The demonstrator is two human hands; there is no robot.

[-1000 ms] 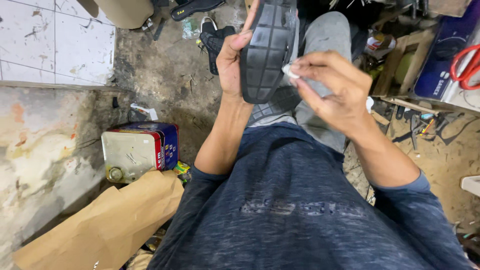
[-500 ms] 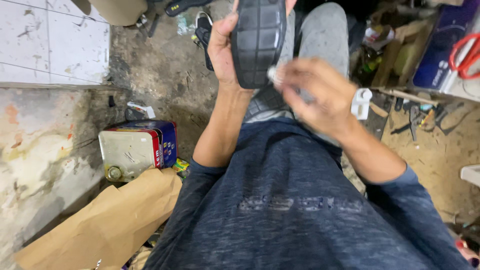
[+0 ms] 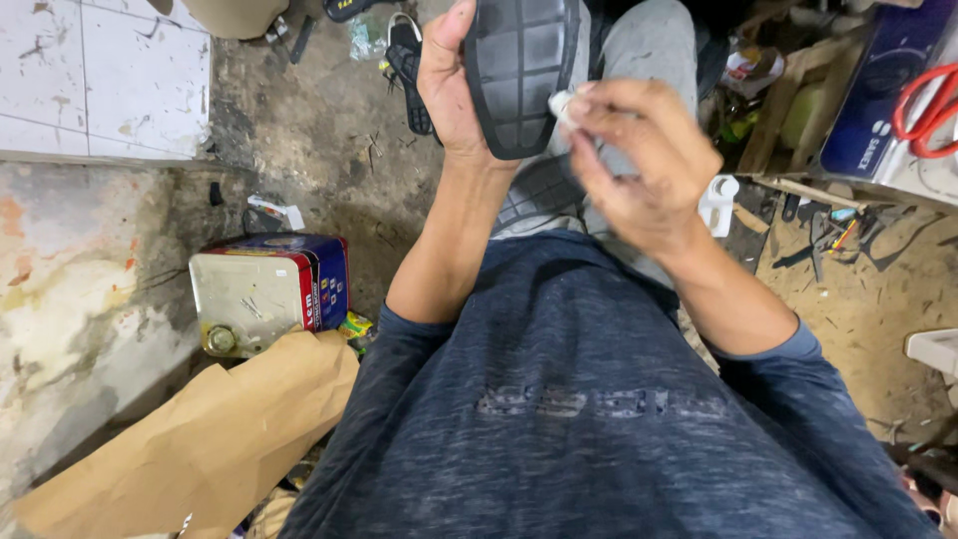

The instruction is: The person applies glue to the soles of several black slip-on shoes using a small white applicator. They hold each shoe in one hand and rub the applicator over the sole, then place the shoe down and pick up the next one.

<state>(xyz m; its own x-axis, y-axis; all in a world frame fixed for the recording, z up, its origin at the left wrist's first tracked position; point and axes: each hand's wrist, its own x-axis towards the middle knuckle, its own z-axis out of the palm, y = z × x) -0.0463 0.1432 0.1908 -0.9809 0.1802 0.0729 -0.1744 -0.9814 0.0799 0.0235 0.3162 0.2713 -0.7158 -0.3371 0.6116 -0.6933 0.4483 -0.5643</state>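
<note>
My left hand (image 3: 449, 85) grips a black shoe (image 3: 521, 70) by its edge and holds it up with the ridged sole facing me. My right hand (image 3: 639, 160) pinches a small white piece (image 3: 562, 103) against the right rim of the sole, fingers bunched around it. Both forearms rise from my dark blue long-sleeved top, above my grey-trousered knees. What the small white piece is cannot be made out.
A dented rectangular tin can (image 3: 267, 289) lies on the dirty floor at left, with brown paper (image 3: 205, 449) below it. A black sandal (image 3: 409, 60) lies near the top. At right are a wooden box (image 3: 788, 120), red-handled scissors (image 3: 928, 105), a small white bottle (image 3: 718, 203) and scattered tools.
The shoe and both hands have shifted slightly higher in view. My right hand has slid along the sole's right edge with the white piece, still pressed to it.
</note>
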